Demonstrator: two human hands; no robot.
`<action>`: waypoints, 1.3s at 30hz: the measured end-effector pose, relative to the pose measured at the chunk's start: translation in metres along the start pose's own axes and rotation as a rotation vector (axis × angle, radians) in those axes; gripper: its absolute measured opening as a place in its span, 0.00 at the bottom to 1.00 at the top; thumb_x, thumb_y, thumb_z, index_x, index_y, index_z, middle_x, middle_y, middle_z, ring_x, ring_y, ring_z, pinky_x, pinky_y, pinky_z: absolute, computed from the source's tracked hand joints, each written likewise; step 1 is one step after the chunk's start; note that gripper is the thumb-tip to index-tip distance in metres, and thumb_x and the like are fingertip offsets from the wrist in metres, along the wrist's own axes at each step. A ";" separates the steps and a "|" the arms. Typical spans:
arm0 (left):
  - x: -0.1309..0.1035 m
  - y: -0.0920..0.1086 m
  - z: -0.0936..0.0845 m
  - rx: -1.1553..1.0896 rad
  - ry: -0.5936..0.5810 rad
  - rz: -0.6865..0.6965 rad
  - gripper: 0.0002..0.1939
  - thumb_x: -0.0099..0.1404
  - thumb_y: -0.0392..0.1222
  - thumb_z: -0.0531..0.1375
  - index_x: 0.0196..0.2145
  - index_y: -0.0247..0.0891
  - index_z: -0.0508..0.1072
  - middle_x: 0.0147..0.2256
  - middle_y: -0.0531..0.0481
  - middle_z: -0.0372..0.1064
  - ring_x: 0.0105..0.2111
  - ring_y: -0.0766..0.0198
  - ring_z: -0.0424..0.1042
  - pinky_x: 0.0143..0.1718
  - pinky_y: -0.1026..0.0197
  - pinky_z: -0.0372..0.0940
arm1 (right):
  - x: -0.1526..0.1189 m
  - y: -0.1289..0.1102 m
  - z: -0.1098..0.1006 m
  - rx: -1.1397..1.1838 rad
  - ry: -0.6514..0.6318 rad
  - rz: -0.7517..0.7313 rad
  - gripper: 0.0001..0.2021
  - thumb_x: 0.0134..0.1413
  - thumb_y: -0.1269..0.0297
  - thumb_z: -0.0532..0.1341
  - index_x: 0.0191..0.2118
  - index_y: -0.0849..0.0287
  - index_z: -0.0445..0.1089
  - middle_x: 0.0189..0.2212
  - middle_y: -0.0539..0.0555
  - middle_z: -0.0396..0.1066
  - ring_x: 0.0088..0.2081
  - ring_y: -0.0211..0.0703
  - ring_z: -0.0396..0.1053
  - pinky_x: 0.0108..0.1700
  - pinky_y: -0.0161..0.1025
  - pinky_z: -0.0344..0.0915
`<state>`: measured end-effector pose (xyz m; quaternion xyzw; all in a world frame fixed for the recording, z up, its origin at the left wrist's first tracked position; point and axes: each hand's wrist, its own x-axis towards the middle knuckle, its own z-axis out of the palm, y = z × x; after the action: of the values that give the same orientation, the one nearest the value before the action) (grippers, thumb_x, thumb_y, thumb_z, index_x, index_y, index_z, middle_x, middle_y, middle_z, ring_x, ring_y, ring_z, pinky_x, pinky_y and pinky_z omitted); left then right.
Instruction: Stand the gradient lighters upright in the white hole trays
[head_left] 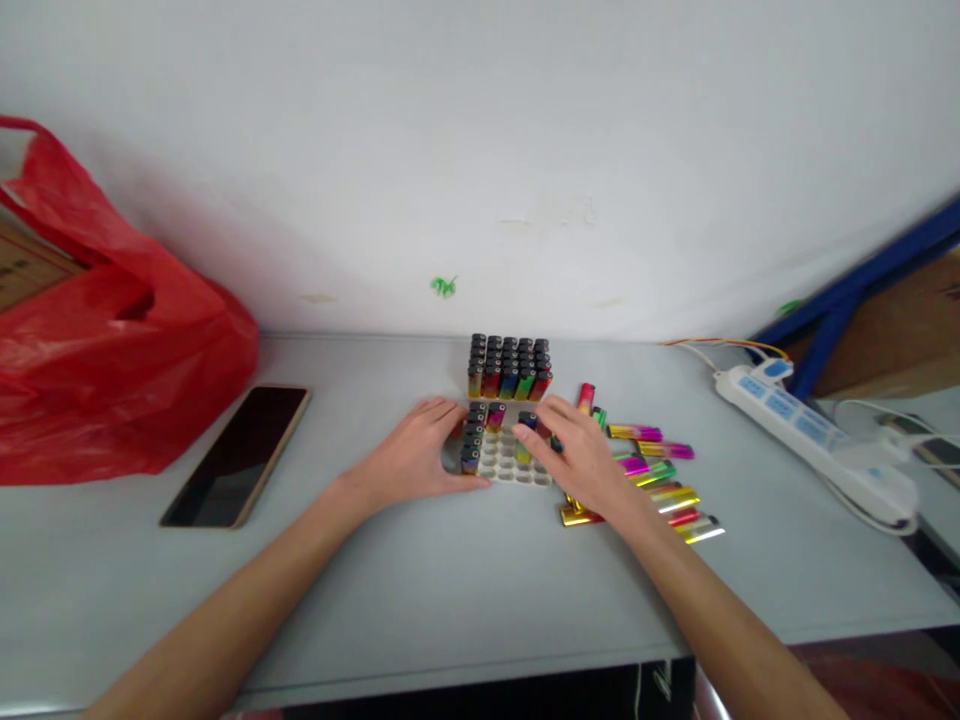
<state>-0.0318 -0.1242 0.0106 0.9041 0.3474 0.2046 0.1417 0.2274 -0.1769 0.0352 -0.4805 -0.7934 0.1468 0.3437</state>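
A pale tray (pixel 517 477) with round-edged slots stands on the table in front of me. Along its left side runs a column of black-topped lighters (pixel 471 440), and one pink lighter (pixel 495 418) sits in the back row beside them. My left hand (pixel 416 452) grips the tray's left side, thumb at the front corner and fingers at the back. Between the thumb and fingers of my right hand (pixel 576 452) is an upright yellow and blue lighter (pixel 524 445) over the slots. Behind stands a second block of upright lighters (pixel 510 368). Loose shiny lighters (pixel 675 497) lie right of the tray, partly behind my right hand.
A phone (pixel 238 455) lies at the left, near a red plastic bag (pixel 127 330) with a cardboard box in it. At the right are a white power strip (pixel 814 440) with cables and a blue metal frame (pixel 832 335). A white wall (pixel 480 170) closes off the back.
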 end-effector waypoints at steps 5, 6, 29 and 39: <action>0.000 0.002 -0.001 0.014 -0.020 -0.010 0.33 0.55 0.68 0.75 0.43 0.39 0.73 0.43 0.40 0.77 0.46 0.42 0.78 0.53 0.42 0.72 | 0.000 0.000 0.003 0.082 -0.058 0.056 0.16 0.79 0.54 0.56 0.38 0.55 0.70 0.32 0.52 0.76 0.33 0.45 0.73 0.39 0.40 0.66; 0.000 0.002 -0.001 0.013 -0.024 -0.014 0.33 0.55 0.67 0.75 0.43 0.39 0.73 0.43 0.40 0.77 0.46 0.42 0.78 0.53 0.42 0.72 | 0.000 -0.001 0.004 0.096 -0.070 0.064 0.15 0.79 0.54 0.55 0.41 0.56 0.72 0.35 0.54 0.78 0.36 0.46 0.75 0.41 0.41 0.68; -0.002 -0.005 0.002 0.002 0.008 -0.028 0.35 0.55 0.73 0.72 0.42 0.40 0.74 0.44 0.38 0.79 0.48 0.39 0.79 0.57 0.38 0.73 | -0.003 0.064 -0.029 -0.443 0.145 0.357 0.12 0.75 0.57 0.59 0.48 0.59 0.74 0.39 0.60 0.77 0.43 0.55 0.74 0.47 0.46 0.65; -0.001 -0.006 0.002 -0.016 0.026 -0.017 0.34 0.55 0.73 0.72 0.42 0.41 0.75 0.43 0.39 0.79 0.46 0.40 0.79 0.57 0.38 0.73 | -0.002 0.088 -0.026 -0.264 0.086 0.493 0.16 0.66 0.63 0.62 0.56 0.61 0.75 0.37 0.57 0.80 0.40 0.51 0.77 0.51 0.48 0.70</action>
<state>-0.0348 -0.1213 0.0058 0.8973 0.3551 0.2178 0.1463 0.3040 -0.1374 0.0043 -0.7054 -0.6495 0.1008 0.2653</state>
